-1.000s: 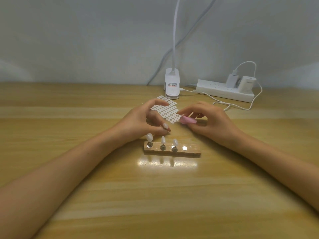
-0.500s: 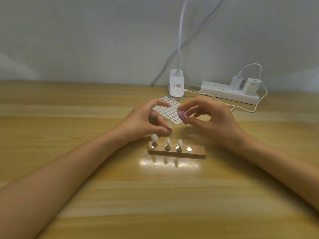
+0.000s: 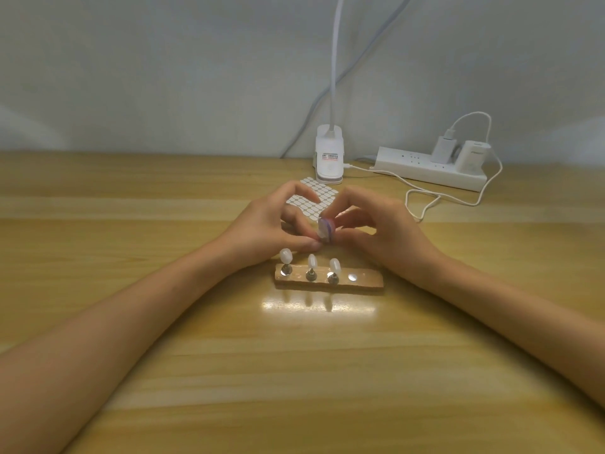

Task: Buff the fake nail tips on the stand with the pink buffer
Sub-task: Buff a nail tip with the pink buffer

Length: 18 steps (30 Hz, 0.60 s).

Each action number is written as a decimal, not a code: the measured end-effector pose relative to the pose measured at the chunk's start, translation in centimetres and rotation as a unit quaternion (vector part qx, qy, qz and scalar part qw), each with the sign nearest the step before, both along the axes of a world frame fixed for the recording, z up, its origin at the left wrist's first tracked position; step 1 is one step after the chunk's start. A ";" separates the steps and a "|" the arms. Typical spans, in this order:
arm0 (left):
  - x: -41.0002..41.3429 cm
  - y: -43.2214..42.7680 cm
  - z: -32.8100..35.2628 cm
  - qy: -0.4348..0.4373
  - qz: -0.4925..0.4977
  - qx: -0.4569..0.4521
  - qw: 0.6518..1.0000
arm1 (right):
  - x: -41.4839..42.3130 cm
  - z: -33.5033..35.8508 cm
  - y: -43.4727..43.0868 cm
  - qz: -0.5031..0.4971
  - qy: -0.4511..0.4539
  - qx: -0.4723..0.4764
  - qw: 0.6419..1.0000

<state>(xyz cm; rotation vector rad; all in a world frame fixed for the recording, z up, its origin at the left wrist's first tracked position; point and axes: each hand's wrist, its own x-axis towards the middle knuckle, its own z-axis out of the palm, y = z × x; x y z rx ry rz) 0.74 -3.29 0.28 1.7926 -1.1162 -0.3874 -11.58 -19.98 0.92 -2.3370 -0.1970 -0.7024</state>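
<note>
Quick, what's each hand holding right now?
Left hand: pinches a nail tip.
Right hand: grips the pink buffer.

Soft even light, glare patch on table (image 3: 319, 306), wide-angle edge bowing

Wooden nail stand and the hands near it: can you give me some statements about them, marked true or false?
Three white fake nail tips stand on the light wooden stand. True.
Every round metal spot on that stand carries a tip. False: the rightmost metal disc is bare.
The right hand holds the small pink buffer. True.
The buffer is rubbing a tip on the stand. False: it is held behind the stand, clear of those three.
The left hand lies open and flat. False: its fingers curl beside the buffer.
</note>
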 end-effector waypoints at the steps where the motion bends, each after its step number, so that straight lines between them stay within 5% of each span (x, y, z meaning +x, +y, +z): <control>1: 0.0 0.0 0.0 0.001 -0.001 0.000 1.000 | 0.0 0.0 0.0 -0.001 -0.008 -0.003 1.000; 18: -0.1 0.5 0.0 0.014 -0.009 -0.010 1.000 | -0.5 0.1 -1.3 -0.056 0.025 0.022 0.998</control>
